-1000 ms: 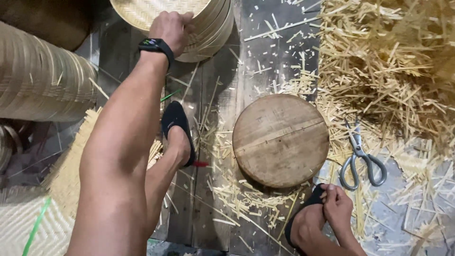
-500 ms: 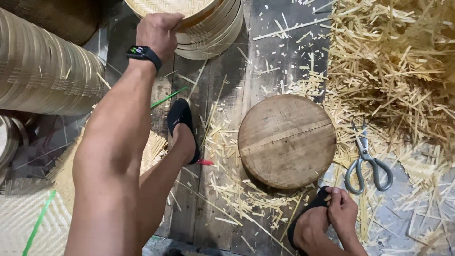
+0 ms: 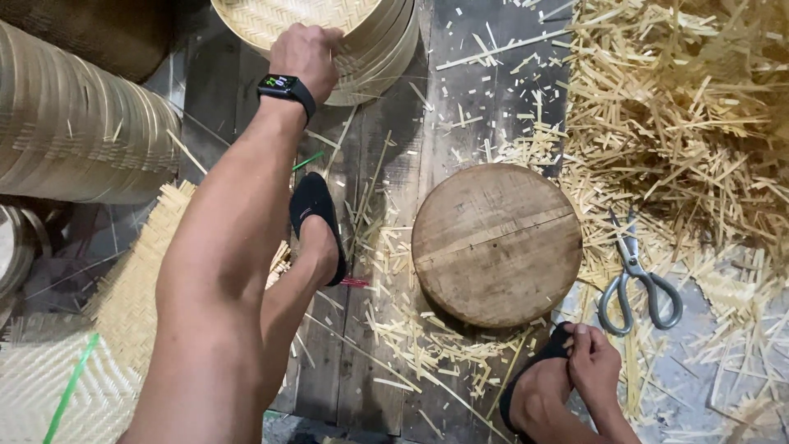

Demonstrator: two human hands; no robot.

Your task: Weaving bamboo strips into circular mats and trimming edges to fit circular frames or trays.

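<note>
My left hand (image 3: pixel 308 56), with a black watch on its wrist, reaches far forward and grips the rim of the top woven bamboo tray (image 3: pixel 362 33) in a stack at the top of view. Low at the right, my right hand (image 3: pixel 593 366) rests on my right foot in a black sock, fingers curled at the sock's edge. A round wooden block (image 3: pixel 496 242) lies on the plank floor between my feet. Grey-handled scissors (image 3: pixel 634 279) lie to its right.
A large pile of bamboo strips and offcuts (image 3: pixel 682 123) fills the right side. A roll of stacked bamboo hoops (image 3: pixel 74 136) lies at the left. Woven mats (image 3: pixel 131 288) sit at the lower left. My left foot (image 3: pixel 316 226) wears a black sock.
My left hand has stayed on the tray stack's rim while the view shifted slightly. My right hand stays at my right foot.
</note>
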